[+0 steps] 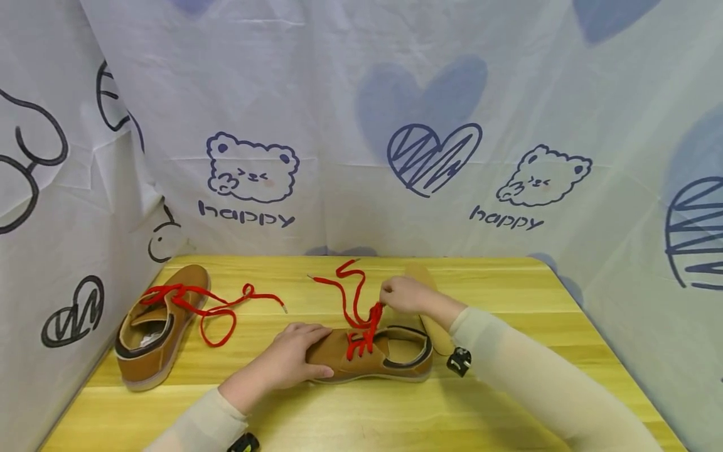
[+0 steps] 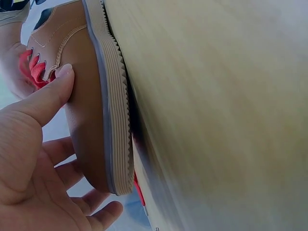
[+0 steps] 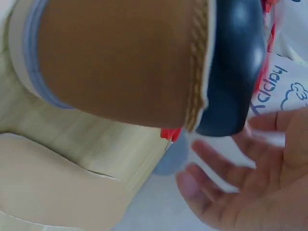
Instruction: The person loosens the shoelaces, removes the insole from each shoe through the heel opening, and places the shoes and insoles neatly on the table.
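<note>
Right hand point(image 1: 409, 295) pinches flat red lace point(image 1: 375, 316) — left hand point(image 1: 295, 353) grips smooth brown shoe point(image 1: 336, 353).

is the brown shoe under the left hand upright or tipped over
Upright: the brown shoe has its opening facing up and its sole down toward the table.

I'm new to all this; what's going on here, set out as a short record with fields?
Left hand: holds the near shoe by its toe end, thumb on the side facing the person
Right hand: pinches the red lace above the near shoe
Near shoe: brown, upright, toe pointing left
Red lace: threaded; loose ends lie beyond the shoe
Other shoe: brown, at left; its own red lace trails rightward
Flat beige piece: insole-shaped, partly hidden by the right arm
Surface: wood-grain table
</note>
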The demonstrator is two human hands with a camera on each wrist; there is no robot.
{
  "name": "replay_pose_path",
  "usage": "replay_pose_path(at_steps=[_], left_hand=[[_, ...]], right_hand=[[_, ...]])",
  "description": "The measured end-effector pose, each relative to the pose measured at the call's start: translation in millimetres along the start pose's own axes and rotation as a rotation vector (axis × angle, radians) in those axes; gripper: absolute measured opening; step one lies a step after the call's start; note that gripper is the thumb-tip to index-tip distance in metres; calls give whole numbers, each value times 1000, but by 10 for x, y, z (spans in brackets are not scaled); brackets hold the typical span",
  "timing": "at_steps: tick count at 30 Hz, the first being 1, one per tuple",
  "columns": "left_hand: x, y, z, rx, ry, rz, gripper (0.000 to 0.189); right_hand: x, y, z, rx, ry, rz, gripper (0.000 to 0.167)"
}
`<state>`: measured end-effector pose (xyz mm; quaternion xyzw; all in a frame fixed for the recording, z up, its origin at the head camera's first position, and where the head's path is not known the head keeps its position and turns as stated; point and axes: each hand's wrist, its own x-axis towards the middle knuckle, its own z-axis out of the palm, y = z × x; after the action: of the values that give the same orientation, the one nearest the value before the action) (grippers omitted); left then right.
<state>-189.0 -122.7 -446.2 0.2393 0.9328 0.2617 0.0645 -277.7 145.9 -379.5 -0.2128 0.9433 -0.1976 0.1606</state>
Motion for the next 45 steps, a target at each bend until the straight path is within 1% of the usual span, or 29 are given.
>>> replay_pose_path(at_steps=[3, 5, 6, 7, 9, 11, 13, 16, 18, 21, 24, 26, 28, 30, 34, 36, 41, 45], left_hand=[[6, 0, -1, 9, 3, -4, 77], [5, -2, 2, 9, 0, -6, 77], [4, -2, 2, 8, -2, -7, 77], [2, -2, 4, 6, -4, -8, 78], [2, -3, 5, 7, -6, -10, 78], [3, 0, 1, 9, -7, -12, 78], [6, 3, -4, 14, -5, -13, 78], [12, 6, -9, 14, -2, -13, 77], [14, 10, -10, 13, 0, -12, 77], [12, 14, -8, 7, 0, -17, 77], [4, 18, -7, 3, -1, -22, 77], [3, 18, -4, 1, -2, -21, 77], [2, 19, -3, 1, -5, -20, 77], [6, 18, -2, 2, -7, -19, 77], [13, 15, -4, 4, -11, -19, 78], [17, 9, -4, 5, -10, -19, 77], [16, -2, 1, 17, -7, -13, 78], [16, 0, 3, 32, -11, -4, 79]], right_hand=[[26, 56, -61, 8, 72, 14, 32], [39, 104, -104, 14, 115, 0, 30], [38, 120, -125, 16, 121, -20, 28], [35, 132, -140, 15, 114, -44, 26], [25, 132, -149, -24, 86, -110, 21], [14, 101, -131, -69, 44, -185, 17], [10, 49, -94, -120, 7, -250, 17], [5, -53, -37, -151, -45, -297, 24], [5, -118, -8, -186, -58, -311, 26], [9, -198, 23, -246, -53, -340, 18], [16, -233, 42, -305, -12, -384, 8], [25, -237, 41, -303, 21, -396, 6], [36, -226, 30, -261, 47, -391, 8], [44, -215, 3, -179, 51, -368, 9], [39, -189, -64, 31, 1, -288, 9], [30, -180, -93, 160, -34, -227, 13], [24, -182, -125, 459, -63, -100, 24], [35, -183, -131, 611, -69, -80, 28]])
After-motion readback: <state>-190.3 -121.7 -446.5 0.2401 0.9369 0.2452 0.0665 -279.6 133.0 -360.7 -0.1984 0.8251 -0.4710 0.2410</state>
